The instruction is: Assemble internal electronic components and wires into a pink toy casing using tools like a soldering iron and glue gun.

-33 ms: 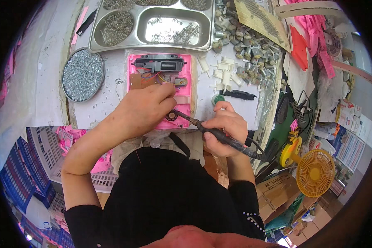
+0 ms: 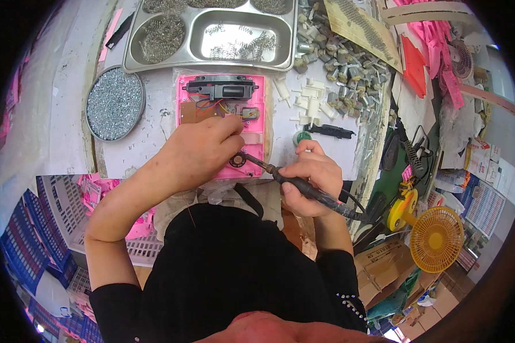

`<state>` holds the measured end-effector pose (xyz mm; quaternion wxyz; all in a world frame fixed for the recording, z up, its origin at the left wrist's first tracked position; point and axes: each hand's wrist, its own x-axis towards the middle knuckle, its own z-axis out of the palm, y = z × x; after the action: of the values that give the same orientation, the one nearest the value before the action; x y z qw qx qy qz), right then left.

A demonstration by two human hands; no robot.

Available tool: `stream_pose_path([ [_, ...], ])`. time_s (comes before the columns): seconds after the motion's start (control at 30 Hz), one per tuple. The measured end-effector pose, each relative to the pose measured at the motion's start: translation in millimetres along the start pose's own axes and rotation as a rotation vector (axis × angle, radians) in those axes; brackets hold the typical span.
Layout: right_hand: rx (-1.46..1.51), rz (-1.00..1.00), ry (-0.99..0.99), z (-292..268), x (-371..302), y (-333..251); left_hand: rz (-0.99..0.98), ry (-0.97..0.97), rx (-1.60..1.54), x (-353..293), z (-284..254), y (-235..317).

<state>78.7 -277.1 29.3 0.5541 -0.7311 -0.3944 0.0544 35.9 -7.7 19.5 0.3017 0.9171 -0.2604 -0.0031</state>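
A pink plastic housing (image 2: 258,150) lies in front of me, with a black battery-holder-like part (image 2: 229,88), a brown circuit board (image 2: 195,112), a small metal motor (image 2: 249,114) and coloured wires inside. My left hand (image 2: 203,148) rests over its left side, fingers pinched together; what they hold is hidden. Gripped like a pen in my right hand (image 2: 315,178) is a soldering iron (image 2: 309,193). Its tip points left, at a small round black speaker (image 2: 238,159) low in the housing; whether it touches cannot be made out. A green-topped round item (image 2: 302,137) stands beside my right fingers.
A metal compartment tray (image 2: 197,64) of springs lies at the back, with a round dish (image 2: 117,139) of screws to the left. Small motors (image 2: 340,74), white plastic parts (image 2: 312,103) and a black strip (image 2: 332,131) lie right. A yellow fan (image 2: 436,239) stands farther right.
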Motion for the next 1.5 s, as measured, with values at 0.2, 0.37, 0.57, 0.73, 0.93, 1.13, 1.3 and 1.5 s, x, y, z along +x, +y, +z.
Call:
stream_pose_path([
  [0.2, -0.003, 0.027, -0.003, 0, 0, -1, -0.003, -0.018, 0.039, -1, 2, 0],
  [0.37, 0.031, 0.057, 0.028, -11, -4, -3, -0.022, -0.044, 0.028, -4, -2, 0],
  [0.57, 0.090, 0.304, 0.570, -64, -61, -10, -0.004, -0.065, 0.005, -4, -8, -2],
  [0.73, -0.004, 0.237, 1.136, -163, -119, -27, 0.054, 0.076, 0.031, -2, 3, 0],
  [0.93, -0.415, 0.203, 1.397, -220, -167, -42, 0.032, 0.080, -0.026, 8, 4, 8],
  [1.13, -0.437, 0.492, 1.247, -217, -149, 22, 0.052, 0.120, 0.007, -13, 7, 1],
  [1.3, 0.380, 0.605, 1.327, -190, -157, 27, 0.012, 0.189, -0.023, -31, 6, 5],
  [1.5, 0.427, 0.533, 0.998, -90, -107, -3, -0.011, 0.225, -0.013, -37, 9, 10],
])
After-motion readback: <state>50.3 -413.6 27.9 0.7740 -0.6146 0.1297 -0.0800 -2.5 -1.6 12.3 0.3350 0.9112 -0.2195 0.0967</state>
